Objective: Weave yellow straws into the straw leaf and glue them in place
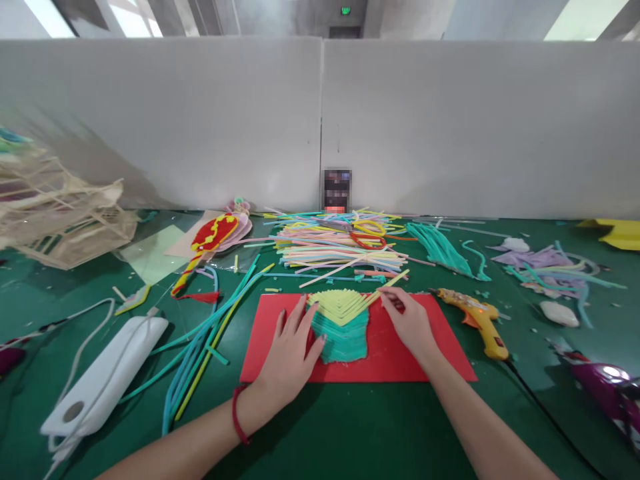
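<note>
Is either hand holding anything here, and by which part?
Right hand pinches a yellow strip partway along it; left hand lies flat on the red sheet, gripping nothing.

**No legible writing in view**

Nothing here can be read. Far off, high above the grey partition, a small green lit sign (345, 10) hangs over a doorway, but its characters are too small to make out. At the foot of the partition, in the middle, stands a small dark panel (337, 191) that is blurred into blocks, so nothing on it can be read.
</note>
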A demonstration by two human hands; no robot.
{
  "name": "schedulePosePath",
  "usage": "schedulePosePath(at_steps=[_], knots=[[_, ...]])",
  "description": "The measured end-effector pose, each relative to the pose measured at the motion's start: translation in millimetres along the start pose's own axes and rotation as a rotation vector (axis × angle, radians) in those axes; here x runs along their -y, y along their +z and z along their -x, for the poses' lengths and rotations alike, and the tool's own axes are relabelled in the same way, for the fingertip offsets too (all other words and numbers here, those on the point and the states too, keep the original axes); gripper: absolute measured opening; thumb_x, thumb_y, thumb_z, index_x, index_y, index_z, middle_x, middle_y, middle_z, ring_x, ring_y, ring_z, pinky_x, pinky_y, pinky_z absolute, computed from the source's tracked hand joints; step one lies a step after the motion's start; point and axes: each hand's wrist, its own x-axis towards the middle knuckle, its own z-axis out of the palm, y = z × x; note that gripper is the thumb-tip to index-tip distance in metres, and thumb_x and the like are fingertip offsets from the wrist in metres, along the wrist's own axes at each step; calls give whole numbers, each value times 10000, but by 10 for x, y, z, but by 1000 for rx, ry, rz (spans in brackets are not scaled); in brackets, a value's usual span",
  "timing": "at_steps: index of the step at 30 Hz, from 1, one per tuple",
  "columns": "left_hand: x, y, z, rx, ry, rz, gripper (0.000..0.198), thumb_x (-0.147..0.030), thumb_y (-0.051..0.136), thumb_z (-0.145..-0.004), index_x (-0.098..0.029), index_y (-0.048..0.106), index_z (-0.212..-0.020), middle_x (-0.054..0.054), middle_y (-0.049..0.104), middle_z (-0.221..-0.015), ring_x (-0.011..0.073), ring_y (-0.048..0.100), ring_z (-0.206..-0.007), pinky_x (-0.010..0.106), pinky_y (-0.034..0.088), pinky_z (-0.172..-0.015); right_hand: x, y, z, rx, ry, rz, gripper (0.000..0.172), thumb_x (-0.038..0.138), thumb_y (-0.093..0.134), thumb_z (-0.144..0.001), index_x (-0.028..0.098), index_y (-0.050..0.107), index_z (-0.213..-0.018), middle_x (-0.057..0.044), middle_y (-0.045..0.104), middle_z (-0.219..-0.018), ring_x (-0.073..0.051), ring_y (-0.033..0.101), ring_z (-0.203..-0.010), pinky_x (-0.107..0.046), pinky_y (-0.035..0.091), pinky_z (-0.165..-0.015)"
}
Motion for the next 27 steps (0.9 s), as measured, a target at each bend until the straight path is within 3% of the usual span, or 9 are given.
schedulePosePath(at_steps=[4, 7, 11, 13, 18, 21, 24, 27], knots=[[79, -122, -106, -31, 56, 3, 443, -308, 380, -968, -229, 392, -1403, 98, 395, -1496, 217, 416, -1345, 412, 409, -1063, -22, 2, 1, 15, -28, -7, 318, 471, 509, -823, 212, 677, -900, -72, 712, -829, -209, 656, -758, -354, 532, -731], [274, -328, -275, -59, 30, -230, 320, -231, 369, -959, -220, 579, -1200, 56, 611, -1244, 186, 562, -1160, 336, 441, -1008, -39, 5, -2, 29, -46, -7, 292, 435, 498, -829, 212, 672, -904, -73, 715, -845, -210, 657, -768, -356, 534, -731], [626, -614, -494, -171, -167, -374, 318, -215, 332, -955, -134, 640, -952, 143, 611, -1026, 308, 583, -1015, 467, 454, -880, -50, 14, -13, 52, -72, -10, 269, 419, 494, -826, 222, 671, -876, -65, 720, -834, -212, 659, -755, -361, 534, -724], [770, -676, -574, -186, -213, -408, 298, -207, 344, -949, -131, 632, -932, 135, 602, -1009, 319, 581, -1016, 450, 449, -860, -53, 17, -16, 56, -80, -6, 260, 408, 494, -827, 225, 673, -875, -67, 723, -853, -214, 656, -758, -366, 531, -730], [959, -608, -701, -182, -252, -420, 256, -215, 414, -920, -134, 589, -1088, 153, 613, -1060, 323, 588, -1017, 405, 456, -812, -58, 14, -14, 59, -81, 8, 254, 384, 487, -829, 225, 676, -887, -65, 719, -867, -215, 652, -786, -368, 521, -750], [1001, -568, -734, -186, -251, -409, 259, -197, 429, -895, -141, 602, -1080, 162, 622, -1056, 324, 592, -1006, 412, 455, -813, -54, 11, -15, 61, -80, 14, 249, 372, 482, -825, 227, 677, -878, -60, 718, -860, -212, 652, -789, -364, 518, -753], [989, -575, -748, -215, -257, -392, 249, -178, 424, -877, -147, 622, -1024, 159, 624, -1033, 321, 597, -976, 424, 457, -811, -51, 14, -17, 56, -80, 20, 252, 372, 480, -826, 228, 679, -886, -55, 717, -843, -208, 653, -772, -357, 521, -736], [882, -580, -779, -281, -244, -370, 286, -189, 403, -893, -139, 594, -1099, 172, 595, -1090, 324, 570, -1029, 437, 450, -840, -59, 25, -19, 53, -80, 23, 258, 375, 479, -829, 228, 680, -895, -54, 719, -840, -207, 652, -763, -354, 524, -725]])
